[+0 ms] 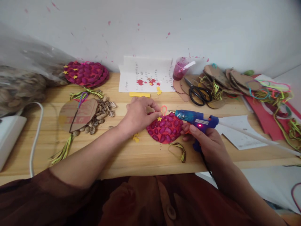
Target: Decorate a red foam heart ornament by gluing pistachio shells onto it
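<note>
A red heart-shaped ornament covered in dark pink shells lies on the wooden table, with an orange loop at its top and a yellow star on its upper left. My left hand rests at the ornament's upper left edge, fingers pinched together close to the star; what they hold is too small to make out. My right hand grips a blue glue gun with a red light on. Its nozzle points left over the ornament's top, near the orange loop.
Finished pink ornaments lie at the back left. A cardboard heart lies beside loose shells. Paper with red stars, black scissors, a pink cup and cardboard cutouts with cords fill the back. A white device with a cable is at left.
</note>
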`<state>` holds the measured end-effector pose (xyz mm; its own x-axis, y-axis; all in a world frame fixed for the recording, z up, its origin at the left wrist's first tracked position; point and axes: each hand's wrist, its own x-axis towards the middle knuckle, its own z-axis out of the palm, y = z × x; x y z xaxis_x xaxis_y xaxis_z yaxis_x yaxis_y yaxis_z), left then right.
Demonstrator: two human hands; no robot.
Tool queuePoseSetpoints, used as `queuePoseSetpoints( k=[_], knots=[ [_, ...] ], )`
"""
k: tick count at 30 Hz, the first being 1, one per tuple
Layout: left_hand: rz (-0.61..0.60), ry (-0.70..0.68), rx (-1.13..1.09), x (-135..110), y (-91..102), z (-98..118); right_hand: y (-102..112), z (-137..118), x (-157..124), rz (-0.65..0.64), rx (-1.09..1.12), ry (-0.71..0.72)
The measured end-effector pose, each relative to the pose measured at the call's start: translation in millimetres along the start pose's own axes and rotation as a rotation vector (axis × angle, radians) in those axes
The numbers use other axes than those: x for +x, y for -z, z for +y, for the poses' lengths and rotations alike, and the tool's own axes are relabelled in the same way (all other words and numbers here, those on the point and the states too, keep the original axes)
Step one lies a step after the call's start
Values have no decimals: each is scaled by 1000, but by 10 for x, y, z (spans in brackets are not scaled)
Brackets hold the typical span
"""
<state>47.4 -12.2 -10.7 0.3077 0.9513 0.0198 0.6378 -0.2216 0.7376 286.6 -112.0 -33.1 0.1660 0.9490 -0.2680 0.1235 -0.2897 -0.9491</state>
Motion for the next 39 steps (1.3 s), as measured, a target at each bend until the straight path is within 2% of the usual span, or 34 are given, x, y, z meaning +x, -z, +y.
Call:
queuePoseSetpoints(
  k=[5, 14, 27, 36, 39],
  knots=[
    [-2, 57, 66, 9, -8, 19, 15, 28, 23, 8, -4, 3],
    [-8, 52, 85, 1, -61, 28, 13, 29, 28, 10, -11, -29],
    [26, 3, 88, -19, -148, 5, 38, 72, 62, -5, -3, 26],
    [109, 56, -26, -2, 32, -14, -65, -112, 44, 57, 252, -12],
    [91, 10, -32, 2, 73, -63, -101, -123, 59, 48, 294, -16]
  ],
)
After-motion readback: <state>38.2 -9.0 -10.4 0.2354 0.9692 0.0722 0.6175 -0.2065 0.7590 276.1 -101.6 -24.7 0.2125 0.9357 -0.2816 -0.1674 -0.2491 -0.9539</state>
